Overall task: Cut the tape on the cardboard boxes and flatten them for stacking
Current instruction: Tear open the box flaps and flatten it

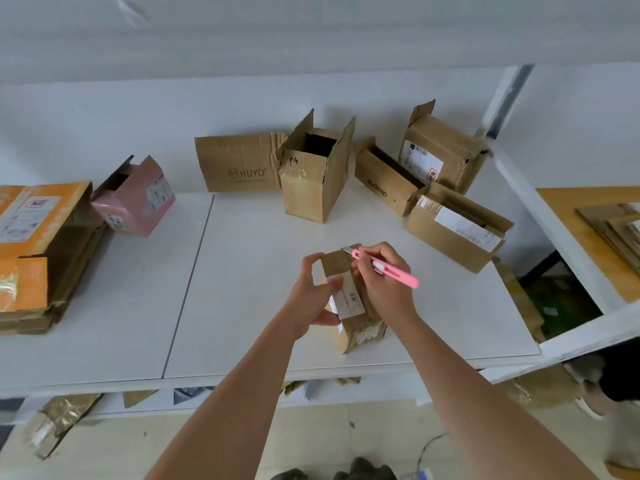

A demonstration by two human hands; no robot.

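Note:
A small taped cardboard box (353,306) with a white label stands on the white table (242,306) near its front edge. My left hand (311,296) grips the box's left side, fingers curled over its top. My right hand (384,282) holds a pink utility knife (388,268) like a pen, its blade at the far top edge of the box.
At the back stand an open upright box (315,178), a flat HUYO carton (239,164) and three more brown boxes (443,188). A pink box (138,199) and a stack of flattened orange cartons (38,251) lie left. Flattened cardboard (616,230) lies on the right table.

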